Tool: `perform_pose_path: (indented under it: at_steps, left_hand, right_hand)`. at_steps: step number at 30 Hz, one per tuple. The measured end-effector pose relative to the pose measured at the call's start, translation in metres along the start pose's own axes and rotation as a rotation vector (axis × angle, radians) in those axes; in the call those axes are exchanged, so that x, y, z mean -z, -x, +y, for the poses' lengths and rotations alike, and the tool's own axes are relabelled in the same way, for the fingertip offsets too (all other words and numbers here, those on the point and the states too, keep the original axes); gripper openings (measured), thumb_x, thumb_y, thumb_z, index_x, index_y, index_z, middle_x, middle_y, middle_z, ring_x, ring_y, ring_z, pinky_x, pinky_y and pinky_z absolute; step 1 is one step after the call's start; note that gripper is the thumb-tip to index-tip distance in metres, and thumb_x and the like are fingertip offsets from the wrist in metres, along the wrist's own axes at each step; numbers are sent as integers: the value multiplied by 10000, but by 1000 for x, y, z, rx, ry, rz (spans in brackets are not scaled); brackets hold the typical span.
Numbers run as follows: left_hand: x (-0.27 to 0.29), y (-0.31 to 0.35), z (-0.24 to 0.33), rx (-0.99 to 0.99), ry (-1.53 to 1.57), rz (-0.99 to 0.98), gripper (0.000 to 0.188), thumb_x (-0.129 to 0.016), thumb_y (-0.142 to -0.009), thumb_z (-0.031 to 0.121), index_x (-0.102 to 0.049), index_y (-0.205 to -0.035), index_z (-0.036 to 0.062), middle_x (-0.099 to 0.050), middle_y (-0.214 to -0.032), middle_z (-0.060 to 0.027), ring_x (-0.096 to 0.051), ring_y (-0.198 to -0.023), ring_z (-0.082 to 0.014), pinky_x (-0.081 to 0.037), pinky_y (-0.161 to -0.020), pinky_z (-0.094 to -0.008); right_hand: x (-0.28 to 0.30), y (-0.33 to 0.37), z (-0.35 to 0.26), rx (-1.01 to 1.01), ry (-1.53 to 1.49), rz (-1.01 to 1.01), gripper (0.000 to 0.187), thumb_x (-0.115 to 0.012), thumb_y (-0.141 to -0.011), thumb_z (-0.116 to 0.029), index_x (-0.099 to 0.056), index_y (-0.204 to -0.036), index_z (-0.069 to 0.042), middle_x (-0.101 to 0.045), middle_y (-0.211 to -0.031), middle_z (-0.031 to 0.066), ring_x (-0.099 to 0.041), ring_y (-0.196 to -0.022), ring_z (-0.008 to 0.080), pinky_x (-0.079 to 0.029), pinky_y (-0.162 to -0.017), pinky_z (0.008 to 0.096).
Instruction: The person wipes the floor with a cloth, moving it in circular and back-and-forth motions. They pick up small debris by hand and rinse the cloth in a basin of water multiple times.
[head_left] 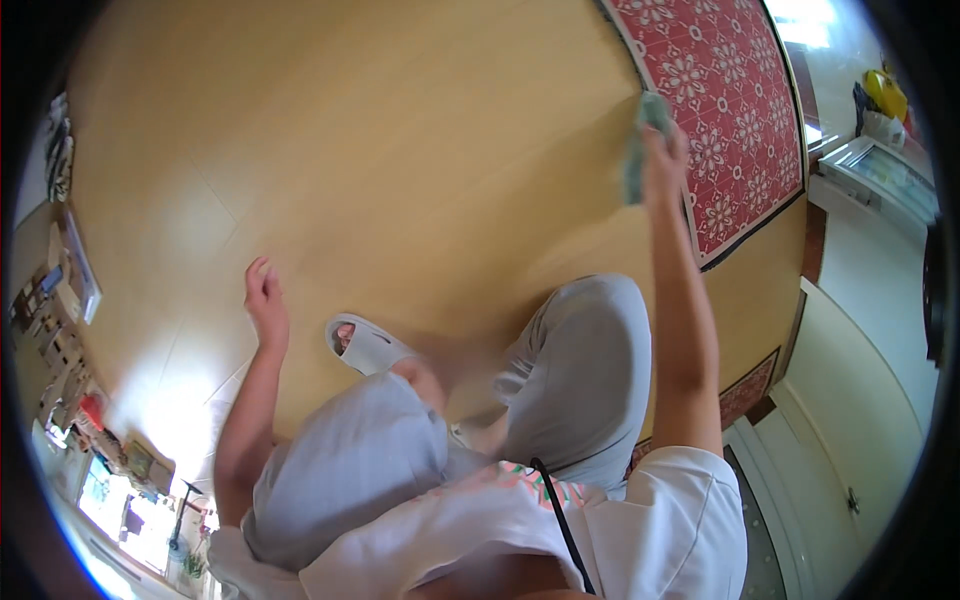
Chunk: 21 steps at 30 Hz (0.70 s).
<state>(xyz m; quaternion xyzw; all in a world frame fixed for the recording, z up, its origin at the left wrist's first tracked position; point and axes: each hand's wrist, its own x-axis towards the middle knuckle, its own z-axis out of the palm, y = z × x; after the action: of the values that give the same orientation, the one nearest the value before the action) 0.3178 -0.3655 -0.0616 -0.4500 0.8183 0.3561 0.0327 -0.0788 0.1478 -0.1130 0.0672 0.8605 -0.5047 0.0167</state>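
My right hand (664, 165) reaches far forward at the edge of the red patterned mat and is closed on a grey-green cloth (633, 176). The cloth looks folded into a long pad and is slightly blurred; its underside is hidden. It lies by the mat's left border, over the tan floor (420, 150). My left hand (267, 302) hangs in front of my left knee, away from everything, its fingers loosely bent with nothing visible in them.
The red mat (722, 120) has white flower shapes and a dark rim. I squat in grey slippers (375, 345). A white door (850, 400) and a glass-topped white appliance (880, 170) stand at the right. Assorted household items (90, 410) line the far left.
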Motion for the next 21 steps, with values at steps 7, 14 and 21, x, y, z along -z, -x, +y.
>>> perform_pose_path:
  at_steps: [7, 14, 21]
  left_hand:
    - [-10, 42, -106, 169, 76, 393, 444, -530, -1017, 94, -411, -1439, 27, -418, -1377, -186, -469, -1234, -297, -437, -1005, -412]
    - [-21, 30, -105, 8, 10, 403, 586, -514, -1040, 229, -280, -1547, 53, -226, -1604, -238, -219, -1481, -401, -217, -1190, -505]
    - [-46, 19, -85, 90, -372, 469, 651, -368, -1063, 471, -229, -1592, 117, -172, -1646, -231, -112, -1521, -433, -110, -1203, -575]
  right_hand:
    - [-308, 222, -85, 503, 111, -537, 483, -601, -910, -207, -539, -1386, -158, -622, -1321, 106, -672, -967, 311, -568, -711, 453]
    - [-314, 274, -170, 391, 37, -885, 650, -612, -793, -112, -510, -1433, -165, -470, -1418, 100, -625, -1079, 242, -579, -785, 384]
    - [-64, 137, -58, -221, -249, 250, 307, -482, -991, -207, -600, -1196, -13, -650, -1014, 108, -643, -939, 252, -525, -828, 401]
